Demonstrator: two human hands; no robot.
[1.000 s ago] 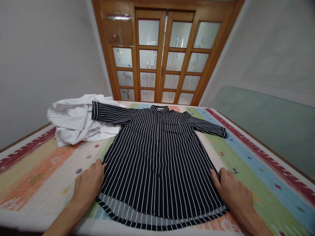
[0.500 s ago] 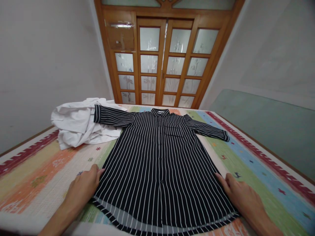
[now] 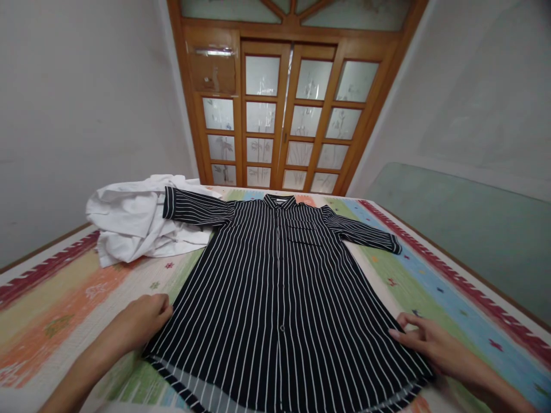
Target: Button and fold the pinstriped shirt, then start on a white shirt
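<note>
The striped shirt (image 3: 258, 275) was spread on patterned cloth (image 3: 77, 298), its edge gripped by the left hand (image 3: 148, 315); the right hand's (image 3: 424, 341) grip could not be told. Creases could be caused by uneven pulling, white clothing (image 3: 133, 215) dragged by the overlapping sleeve (image 3: 196, 207).

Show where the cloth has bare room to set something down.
Open cloth shows left of the striped shirt, between the white garment and left hand, and right of it, between that side's sleeve and right hand. Crowded: far left, where the other sleeve overlaps the white garment.
</note>
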